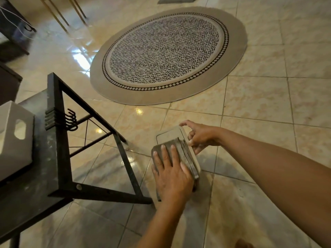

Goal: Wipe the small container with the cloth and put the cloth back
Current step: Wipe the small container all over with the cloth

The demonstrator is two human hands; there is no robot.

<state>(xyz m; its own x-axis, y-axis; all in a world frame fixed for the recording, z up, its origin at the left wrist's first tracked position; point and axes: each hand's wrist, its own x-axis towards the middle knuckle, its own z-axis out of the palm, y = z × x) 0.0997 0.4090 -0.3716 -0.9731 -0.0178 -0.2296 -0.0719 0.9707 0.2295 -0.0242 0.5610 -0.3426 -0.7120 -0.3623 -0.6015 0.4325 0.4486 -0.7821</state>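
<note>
the small container (172, 136) is held in the air above the tiled floor (259, 97), just right of the black table frame (59, 122). its long axis runs from near the person toward the round rug (166, 54), leaning a little left at the far end. the right hand (200, 136) pinches its far right edge. the left hand (172, 174) lies flat, fingers spread, pressing the grey cloth (184, 154) onto its near half.

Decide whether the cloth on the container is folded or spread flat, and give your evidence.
Folded: the cloth shows several stacked layer edges along its right side, under the left hand, on the container.
</note>
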